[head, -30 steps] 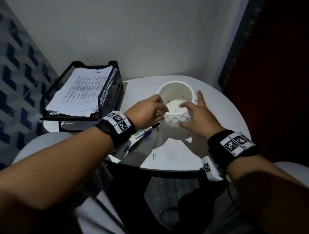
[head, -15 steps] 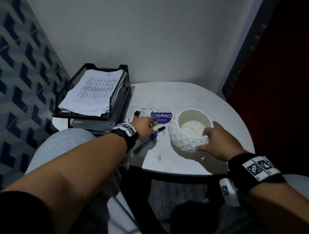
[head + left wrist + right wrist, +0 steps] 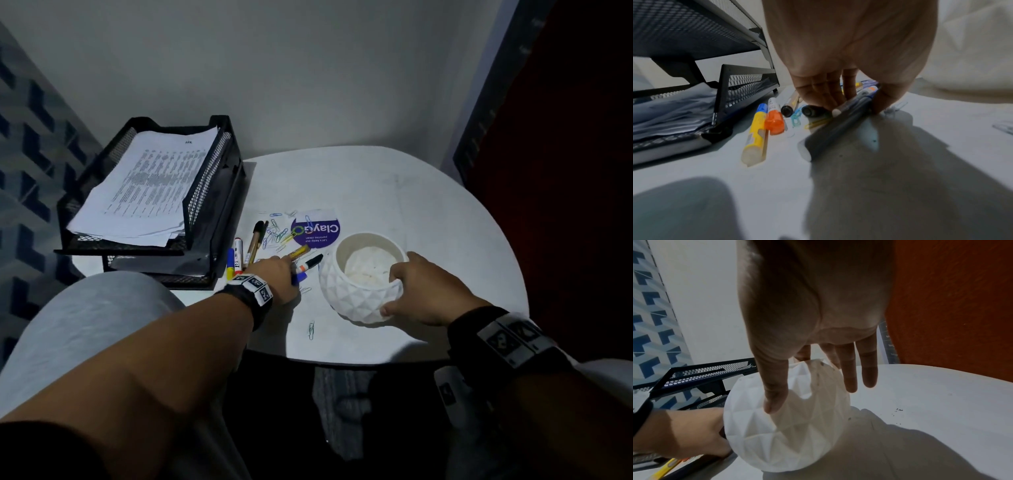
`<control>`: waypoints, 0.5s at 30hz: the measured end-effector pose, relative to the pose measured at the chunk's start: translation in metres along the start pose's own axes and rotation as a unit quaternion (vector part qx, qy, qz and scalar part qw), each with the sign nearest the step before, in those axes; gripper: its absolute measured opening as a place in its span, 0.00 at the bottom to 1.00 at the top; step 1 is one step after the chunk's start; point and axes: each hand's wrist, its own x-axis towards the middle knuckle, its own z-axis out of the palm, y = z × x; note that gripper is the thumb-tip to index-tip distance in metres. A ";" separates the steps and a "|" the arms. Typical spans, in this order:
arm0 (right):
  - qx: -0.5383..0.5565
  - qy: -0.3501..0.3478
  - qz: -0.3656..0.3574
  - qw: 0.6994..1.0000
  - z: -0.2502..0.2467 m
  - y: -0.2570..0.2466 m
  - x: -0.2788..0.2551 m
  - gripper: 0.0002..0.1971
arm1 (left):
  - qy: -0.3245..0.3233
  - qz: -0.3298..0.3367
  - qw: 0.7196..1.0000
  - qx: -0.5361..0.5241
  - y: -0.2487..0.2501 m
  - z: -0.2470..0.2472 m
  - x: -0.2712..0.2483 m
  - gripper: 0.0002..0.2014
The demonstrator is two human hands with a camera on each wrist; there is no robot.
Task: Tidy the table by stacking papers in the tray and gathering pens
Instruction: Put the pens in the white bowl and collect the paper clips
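Note:
Stacked printed papers [image 3: 147, 192] fill the top level of the black mesh tray [image 3: 212, 192] at the left. Several pens and markers lie beside it: a yellow-and-blue pen [image 3: 230, 263] [image 3: 755, 129], an orange-capped marker [image 3: 238, 251] [image 3: 773, 120], a brown pen [image 3: 255, 243]. My left hand [image 3: 291, 270] [image 3: 855, 104] pinches a dark blue pen [image 3: 838, 128] and a grey one lying on the table, between fingers and thumb. My right hand [image 3: 392, 291] [image 3: 812, 395] grips the white faceted bowl [image 3: 356, 298] [image 3: 797, 443], thumb on its wall, fingers over its rim.
Coloured paper clips [image 3: 279, 233] and a purple round sticker [image 3: 317, 229] lie behind the pens. One clip [image 3: 311, 330] lies near the round white table's front edge [image 3: 376, 359]. A wall stands behind, a red panel to the right.
The bowl has come from the table's middle toward its front right with my right hand. My left hand left the bowl and dropped onto the pens.

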 end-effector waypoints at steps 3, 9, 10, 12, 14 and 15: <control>0.008 -0.005 0.001 1.000 0.000 -0.001 0.001 0.23 | 0.013 0.004 1.000 0.026 0.005 0.004 -0.001 0.26; -0.002 -0.009 -0.002 1.000 0.001 0.000 -0.001 0.25 | 0.046 0.007 0.998 -0.037 0.003 0.003 -0.003 0.18; -0.003 -0.008 -0.001 1.000 0.001 0.001 -0.002 0.26 | 0.044 0.009 0.998 -0.054 0.002 -0.002 -0.004 0.15; -0.001 -0.007 0.001 1.000 0.002 0.001 -0.003 0.30 | 0.038 0.025 0.997 -0.063 -0.002 -0.011 -0.008 0.13; 0.001 -0.006 0.004 1.000 0.002 0.001 -0.004 0.32 | 0.030 0.046 0.997 -0.046 -0.007 -0.013 -0.015 0.16; 0.002 -0.005 0.005 1.000 0.002 0.001 -0.005 0.33 | 0.027 0.058 0.997 -0.033 -0.009 -0.010 -0.020 0.16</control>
